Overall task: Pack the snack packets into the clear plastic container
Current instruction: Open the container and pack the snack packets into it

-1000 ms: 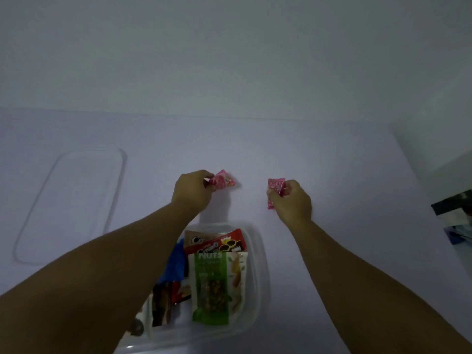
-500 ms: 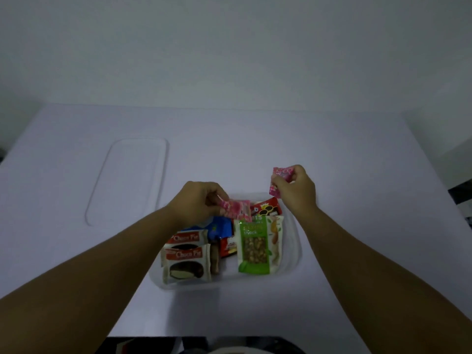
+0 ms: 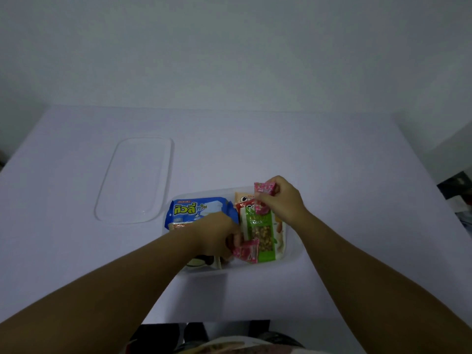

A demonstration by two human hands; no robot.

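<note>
The clear plastic container (image 3: 293, 254) is crowded with packets; a blue biscuit packet (image 3: 196, 209) fills its left half, a green nut pouch (image 3: 263, 233) its right, bare white table (image 3: 332, 175) surrounds it

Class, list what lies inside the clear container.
Clear container holds a blue packet, a green nut pack and an orange packet. The left hand covers others.
</note>
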